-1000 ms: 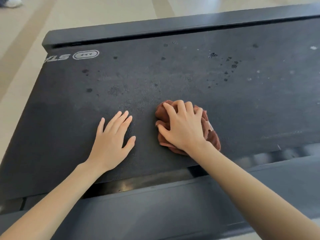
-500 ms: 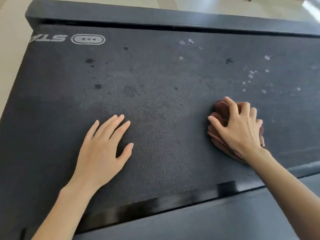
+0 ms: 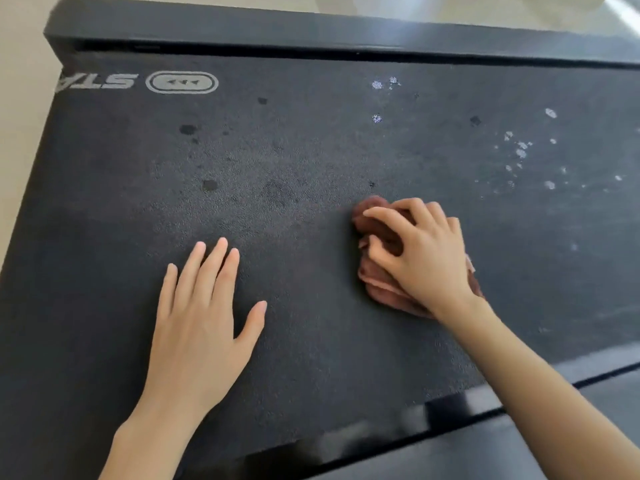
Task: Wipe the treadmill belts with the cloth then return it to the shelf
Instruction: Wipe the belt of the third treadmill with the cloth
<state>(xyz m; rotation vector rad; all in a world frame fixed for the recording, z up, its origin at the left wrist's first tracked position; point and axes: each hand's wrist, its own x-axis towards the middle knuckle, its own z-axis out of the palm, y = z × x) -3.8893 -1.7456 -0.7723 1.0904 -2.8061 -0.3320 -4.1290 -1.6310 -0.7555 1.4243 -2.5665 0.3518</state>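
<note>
Rust-brown cloth [image 3: 379, 287] bunched under the right hand [image 3: 427, 259], fingers curled into its folds and pressing it onto the treadmill belt [image 3: 311, 157], right of centre. The left hand [image 3: 201, 327] lies flat beside it, fingers straight, thumb out, bracing on the belt. My call: flatten that wad for more contact, keep the pressure even, and overlap the passes out toward the white specks [image 3: 519, 152] at far right and the dark spots [image 3: 209, 184] up left. The belt is pebbled black, with a grey logo [image 3: 181, 82] in the far corner, a black side rail [image 3: 311, 32] beyond and pale floor [image 3: 20, 46] past that. No shelf in view.
</note>
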